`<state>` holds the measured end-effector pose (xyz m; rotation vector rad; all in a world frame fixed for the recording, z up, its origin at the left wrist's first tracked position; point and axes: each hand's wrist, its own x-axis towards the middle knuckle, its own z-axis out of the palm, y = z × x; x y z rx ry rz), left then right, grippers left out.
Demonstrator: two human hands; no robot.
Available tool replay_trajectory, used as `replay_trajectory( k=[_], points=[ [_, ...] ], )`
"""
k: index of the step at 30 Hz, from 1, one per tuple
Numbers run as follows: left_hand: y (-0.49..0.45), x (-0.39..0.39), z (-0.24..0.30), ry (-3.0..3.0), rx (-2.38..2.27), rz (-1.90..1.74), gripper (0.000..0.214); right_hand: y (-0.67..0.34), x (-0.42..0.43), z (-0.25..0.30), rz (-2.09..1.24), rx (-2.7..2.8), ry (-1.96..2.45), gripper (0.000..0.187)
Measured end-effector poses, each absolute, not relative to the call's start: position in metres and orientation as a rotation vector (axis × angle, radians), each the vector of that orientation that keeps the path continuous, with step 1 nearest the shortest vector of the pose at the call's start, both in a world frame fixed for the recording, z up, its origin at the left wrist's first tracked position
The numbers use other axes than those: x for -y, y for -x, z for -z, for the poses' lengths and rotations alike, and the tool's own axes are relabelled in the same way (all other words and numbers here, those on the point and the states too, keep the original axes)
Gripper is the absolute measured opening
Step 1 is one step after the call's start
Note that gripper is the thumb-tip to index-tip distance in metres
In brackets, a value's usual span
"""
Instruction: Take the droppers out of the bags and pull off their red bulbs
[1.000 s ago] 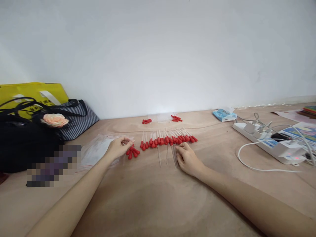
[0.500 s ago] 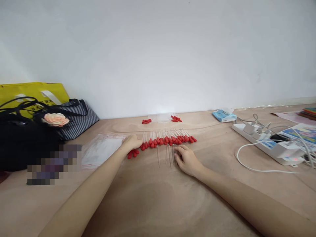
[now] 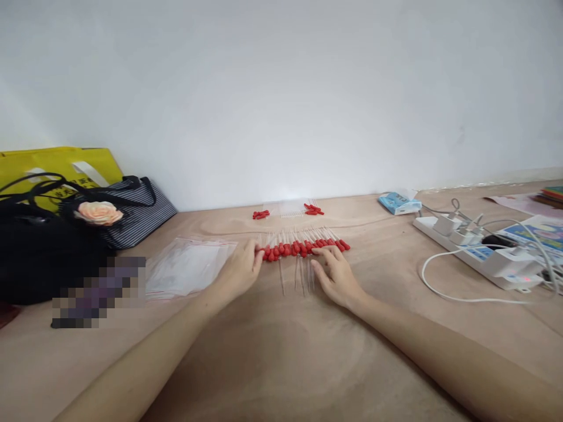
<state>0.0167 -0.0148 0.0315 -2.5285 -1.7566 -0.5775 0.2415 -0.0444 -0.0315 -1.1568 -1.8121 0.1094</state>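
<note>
A row of several thin glass droppers with red rubber bulbs (image 3: 303, 248) lies on the wooden table (image 3: 281, 351). My left hand (image 3: 241, 271) rests palm down at the row's left end, its fingers curled together against the first bulbs. What lies under it is hidden. My right hand (image 3: 336, 274) lies flat with fingers spread, its fingertips on the bulbs right of the middle and its palm over the glass stems. Two small heaps of red bulbs (image 3: 261, 215) (image 3: 313, 209) lie farther back near the wall.
Left of my left hand lies a clear plastic zip bag (image 3: 187, 266). Beyond it stand a black bag (image 3: 39, 252), a striped bag (image 3: 132, 211) and a yellow bag (image 3: 57, 167). On the right are a white power strip (image 3: 479, 255) with chargers and cables, and a blue tissue pack (image 3: 399, 203).
My left hand slid right from the zip bag to the row's left end; the loose red bulbs beside it no longer show. My right hand moved up onto the bulbs.
</note>
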Motion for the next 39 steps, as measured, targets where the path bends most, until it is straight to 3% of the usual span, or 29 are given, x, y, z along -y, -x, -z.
replay_trajectory(
  k=[6, 12, 20, 30, 39],
  points=[
    [-0.026, 0.032, 0.010, 2.661, 1.046, 0.702, 0.019, -0.252, 0.046, 0.023, 0.117, 1.958, 1.079, 0.043],
    [-0.032, 0.030, 0.013, 2.540, 0.687, 0.806, 0.013, -0.245, 0.044, 0.024, 0.241, 2.260, 0.997, 0.029],
    [-0.034, 0.031, 0.018, 2.574, 0.681, 0.927, 0.011, -0.242, 0.040, 0.028, 0.197, 2.298, 0.885, 0.023],
    [-0.034, 0.027, 0.022, 2.779, 0.782, 0.917, 0.027, -0.241, 0.042, 0.029, 0.181, 2.308, 0.851, 0.023],
    [-0.036, 0.030, 0.020, 2.794, 0.844, 0.930, 0.021, -0.240, 0.040, 0.031, 0.038, 2.318, 0.766, 0.022]
  ],
)
